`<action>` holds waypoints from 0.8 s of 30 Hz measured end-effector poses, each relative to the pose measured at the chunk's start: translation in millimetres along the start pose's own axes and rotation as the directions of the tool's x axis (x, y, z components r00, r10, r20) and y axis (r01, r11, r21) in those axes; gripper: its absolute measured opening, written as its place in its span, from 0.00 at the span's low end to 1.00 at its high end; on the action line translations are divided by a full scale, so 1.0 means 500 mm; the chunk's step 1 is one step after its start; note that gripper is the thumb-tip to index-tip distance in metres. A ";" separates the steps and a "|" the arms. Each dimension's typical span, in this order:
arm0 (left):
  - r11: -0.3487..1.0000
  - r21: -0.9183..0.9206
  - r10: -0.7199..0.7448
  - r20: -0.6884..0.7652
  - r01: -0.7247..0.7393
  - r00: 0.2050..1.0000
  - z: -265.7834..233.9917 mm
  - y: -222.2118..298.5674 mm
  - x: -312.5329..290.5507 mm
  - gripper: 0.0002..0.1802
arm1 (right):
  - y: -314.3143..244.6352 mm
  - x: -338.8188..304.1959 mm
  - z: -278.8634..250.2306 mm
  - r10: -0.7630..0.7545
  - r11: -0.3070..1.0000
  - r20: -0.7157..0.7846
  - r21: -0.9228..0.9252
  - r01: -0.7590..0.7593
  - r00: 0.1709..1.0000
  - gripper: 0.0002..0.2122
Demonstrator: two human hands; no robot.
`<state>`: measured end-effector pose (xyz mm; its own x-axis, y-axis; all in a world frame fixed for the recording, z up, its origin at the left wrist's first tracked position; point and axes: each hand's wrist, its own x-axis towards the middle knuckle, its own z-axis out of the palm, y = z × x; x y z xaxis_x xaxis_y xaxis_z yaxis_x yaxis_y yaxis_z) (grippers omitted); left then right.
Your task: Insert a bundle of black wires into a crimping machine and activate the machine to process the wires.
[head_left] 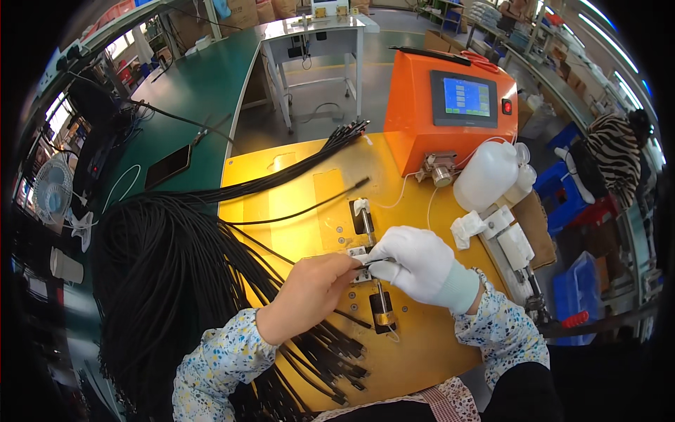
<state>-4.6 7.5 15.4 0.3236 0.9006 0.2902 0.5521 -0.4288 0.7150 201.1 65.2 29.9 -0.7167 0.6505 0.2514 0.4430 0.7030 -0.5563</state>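
Observation:
My bare left hand (309, 290) and my white-gloved right hand (420, 266) meet over a small metal fixture (356, 252) on the yellow work plate (429, 352). Both are closed in a pinch on a thin black cable (373, 263), whose end is mostly hidden by the fingers. Metal rods with fittings sit in slots above and below the fixture. A large bundle of black cables (155, 260) spreads from the left under my left forearm, with several connector ends (344, 352) near the front. One loose cable (302, 209) lies across the plate beyond my hands.
An orange machine (408, 105) with a lit screen stands at the back right, joined by thin tubing to the plate. Beside it are a white plastic bottle (485, 176) and crumpled white tissue (467, 229). A phone (169, 167) lies on the green table (204, 77). Another person (612, 158) is at far right.

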 end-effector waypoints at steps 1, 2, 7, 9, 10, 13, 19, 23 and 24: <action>1.000 0.001 0.001 0.001 -0.001 1.000 0.003 0.002 -0.002 0.09 | 0.001 -0.002 0.007 -0.009 0.999 -0.013 0.033 0.009 1.000 0.06; 1.000 -0.013 0.005 -0.009 -0.006 1.000 0.006 0.004 -0.005 0.08 | 0.002 -0.003 0.013 -0.018 0.998 -0.026 0.066 0.019 1.000 0.07; 0.996 -0.069 -0.053 0.016 0.054 0.998 0.019 0.006 -0.012 0.07 | 0.004 -0.003 0.028 -0.112 0.992 -0.063 0.049 0.115 0.992 0.06; 0.983 -0.094 -0.159 -0.022 0.156 0.987 0.022 0.008 -0.007 0.11 | 0.011 -0.002 0.020 -0.106 0.989 -0.086 0.093 0.114 0.991 0.06; 0.983 -0.095 -0.160 -0.024 0.157 0.987 0.022 0.005 -0.005 0.11 | 0.018 -0.003 0.013 -0.038 0.984 -0.070 0.171 0.049 0.997 0.06; 0.999 0.026 -0.037 -0.066 0.039 0.997 0.028 -0.004 -0.002 0.16 | 0.035 -0.009 0.011 0.033 0.985 -0.051 0.172 -0.024 0.998 0.06; 0.823 0.546 0.196 -0.014 -0.157 0.981 0.051 -0.018 -0.015 0.23 | 0.046 0.001 0.015 -0.060 0.979 -0.048 -0.199 0.050 0.997 0.04; 0.739 0.646 0.223 0.033 -0.191 0.974 0.057 -0.016 -0.014 0.23 | 0.044 0.051 -0.025 -0.143 0.935 -0.027 -0.330 0.126 0.989 0.04; 0.722 0.660 0.235 0.046 -0.206 0.971 0.060 -0.019 -0.013 0.23 | 0.046 0.074 -0.022 -0.142 0.936 -0.026 -0.328 0.126 0.990 0.04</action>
<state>10.9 3.7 -12.2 0.4796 0.7702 0.4205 0.8391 -0.5427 0.0370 190.7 108.6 35.2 -0.7579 0.5514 0.3486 0.5014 0.8342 -0.2295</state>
